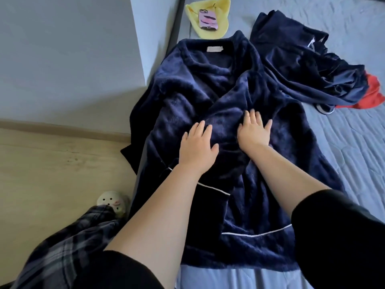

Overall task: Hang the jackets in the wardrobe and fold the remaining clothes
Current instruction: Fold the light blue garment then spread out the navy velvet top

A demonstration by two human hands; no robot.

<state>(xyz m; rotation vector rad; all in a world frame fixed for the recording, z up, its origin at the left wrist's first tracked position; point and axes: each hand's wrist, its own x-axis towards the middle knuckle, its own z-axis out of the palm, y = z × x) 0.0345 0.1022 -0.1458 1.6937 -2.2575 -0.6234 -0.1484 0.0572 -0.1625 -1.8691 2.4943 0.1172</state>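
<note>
A dark navy fleece robe (208, 90) with white-piped pockets lies spread lengthwise on the bed, collar and pale label at the far end. My left hand (198, 149) lies flat on its middle with fingers straight. My right hand (254, 130) presses flat on the fabric just to the right, fingers spread. A crumpled navy garment (302, 63) lies at the upper right, partly over a red garment (373, 94). A yellow cloth (208, 24) lies near the bed's far left corner.
A phone in a pink case (207, 19) rests on the yellow cloth. The bed has a grey-blue quilted cover (354, 142). A white wall panel (83, 49) and wooden floor (52, 174) are at the left, with a slipper (113, 202) by my plaid trouser leg.
</note>
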